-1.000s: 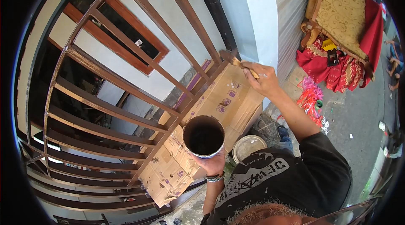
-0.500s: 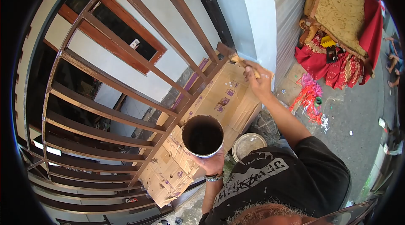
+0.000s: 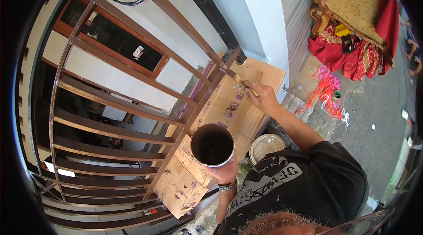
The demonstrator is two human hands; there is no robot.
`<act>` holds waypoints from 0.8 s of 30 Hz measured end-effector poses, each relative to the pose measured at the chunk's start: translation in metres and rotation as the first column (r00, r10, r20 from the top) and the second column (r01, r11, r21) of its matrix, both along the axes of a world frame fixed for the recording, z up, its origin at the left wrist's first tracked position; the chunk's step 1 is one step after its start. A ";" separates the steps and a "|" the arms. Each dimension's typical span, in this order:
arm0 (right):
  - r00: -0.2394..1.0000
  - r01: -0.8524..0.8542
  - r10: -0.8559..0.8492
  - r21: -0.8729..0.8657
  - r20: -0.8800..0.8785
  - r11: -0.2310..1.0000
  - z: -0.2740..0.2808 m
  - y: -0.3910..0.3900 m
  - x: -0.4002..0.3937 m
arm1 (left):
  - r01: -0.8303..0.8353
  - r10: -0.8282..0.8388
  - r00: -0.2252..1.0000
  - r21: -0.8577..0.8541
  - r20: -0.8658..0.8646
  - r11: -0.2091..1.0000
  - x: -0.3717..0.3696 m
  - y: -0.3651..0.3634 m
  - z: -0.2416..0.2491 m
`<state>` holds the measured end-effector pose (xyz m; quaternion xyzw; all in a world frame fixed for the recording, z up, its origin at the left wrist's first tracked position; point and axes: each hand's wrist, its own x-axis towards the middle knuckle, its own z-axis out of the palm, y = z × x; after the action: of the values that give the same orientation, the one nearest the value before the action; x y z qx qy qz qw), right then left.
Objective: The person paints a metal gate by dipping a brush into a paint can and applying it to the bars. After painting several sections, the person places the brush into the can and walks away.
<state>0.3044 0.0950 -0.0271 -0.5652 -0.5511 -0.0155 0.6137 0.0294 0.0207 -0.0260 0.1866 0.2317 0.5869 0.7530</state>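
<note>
My left hand (image 3: 224, 171) grips a paint can (image 3: 212, 164) from below, its open top facing me and its inside dark. My right hand (image 3: 263, 97) is closed round the wooden handle of a paintbrush (image 3: 238, 79). The dark bristles touch the bottom rail of a brown metal fence (image 3: 192, 123), near the rail's far end. Several brown bars run up and left from that rail. Flattened cardboard (image 3: 251, 74) with purple print lies along the foot of the fence, beneath both hands.
A round, stained lid or pail top (image 3: 267, 148) lies beside my torso. On the right are pink and red plastic strands (image 3: 328, 96), red cloth (image 3: 352, 61) and an upholstered chair (image 3: 352, 1). A pale wall (image 3: 260, 19) stands ahead; a person's limbs show at the right edge.
My right hand has moved the brush down and slightly left, from the rail's far end onto a nearer part of it. The view has shifted a little; the can stays in my left hand.
</note>
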 end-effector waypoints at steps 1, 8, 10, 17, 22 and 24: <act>1.000 -0.004 0.003 -0.036 -0.018 0.999 -0.004 -0.003 0.001 | -0.002 0.002 1.000 0.003 -0.001 1.000 0.001 -0.001 0.001; 0.915 0.018 -0.054 -0.093 -0.400 0.996 0.015 -0.007 0.023 | 0.016 -0.016 1.000 0.008 0.017 1.000 -0.006 -0.001 -0.004; 0.918 0.019 -0.057 -0.101 -0.392 0.995 0.010 0.002 0.021 | 0.014 -0.014 1.000 -0.001 0.025 1.000 -0.006 0.000 -0.003; 0.992 -0.087 0.088 0.012 -0.090 0.996 0.010 -0.014 -0.003 | 0.011 -0.011 1.000 -0.037 0.003 0.999 -0.004 0.001 0.001; 0.876 -0.167 0.105 -0.092 -0.471 0.982 0.028 -0.031 0.018 | 0.006 -0.006 1.000 -0.031 -0.010 1.000 -0.005 0.004 -0.003; 0.838 -0.175 0.110 -0.072 -0.534 0.982 0.045 -0.029 0.029 | 0.035 -0.035 0.999 -0.003 -0.010 0.999 -0.005 0.008 -0.002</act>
<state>0.3335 0.0660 0.0176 -0.5404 -0.4019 0.2185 0.7062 0.0245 0.0284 -0.0277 0.1927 0.2330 0.5723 0.7622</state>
